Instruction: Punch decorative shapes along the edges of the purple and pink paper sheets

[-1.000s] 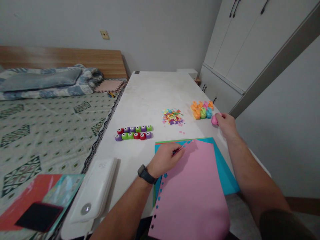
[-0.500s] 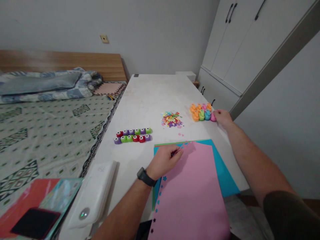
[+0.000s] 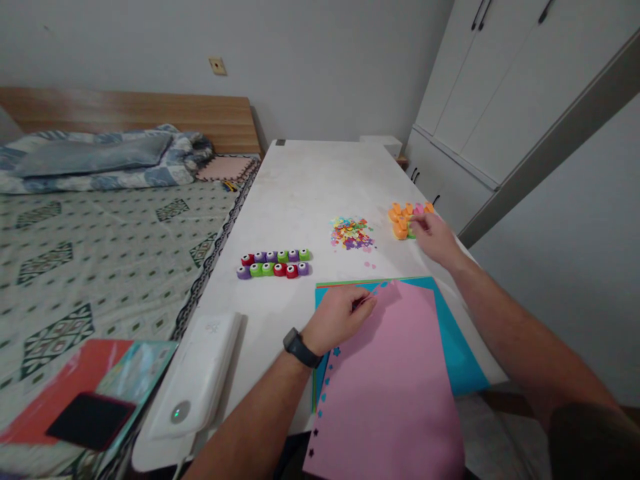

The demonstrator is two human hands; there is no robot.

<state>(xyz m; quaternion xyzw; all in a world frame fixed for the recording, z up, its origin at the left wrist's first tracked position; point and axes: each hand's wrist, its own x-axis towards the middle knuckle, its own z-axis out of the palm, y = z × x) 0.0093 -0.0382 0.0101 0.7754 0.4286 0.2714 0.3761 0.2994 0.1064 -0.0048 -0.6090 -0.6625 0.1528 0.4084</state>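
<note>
My left hand [image 3: 343, 317], with a dark watch on its wrist, pinches the upper left edge of a pink sheet of paper [image 3: 395, 387]. Small flower and star shapes are punched along that sheet's left edge. Under it lie blue [image 3: 463, 357] and green sheets. My right hand [image 3: 435, 239] is at the orange and coloured craft punches [image 3: 401, 229], fingers curled with the tips by a green punch [image 3: 411, 233]. Whether it grips that punch is hard to see. The hand covers the right end of the front row.
A pile of colourful paper cut-outs [image 3: 353, 233] lies mid-table. Two rows of eye-topped punches [image 3: 274, 269] stand to its left. A white device [image 3: 197, 380] with a green light is at the table's near left. On the bed rests a dark phone [image 3: 91, 420] over coloured packets.
My right hand has moved left along the front row of punches, from the pink one at its end to the green one. My left hand keeps its pinch on the pink sheet.
</note>
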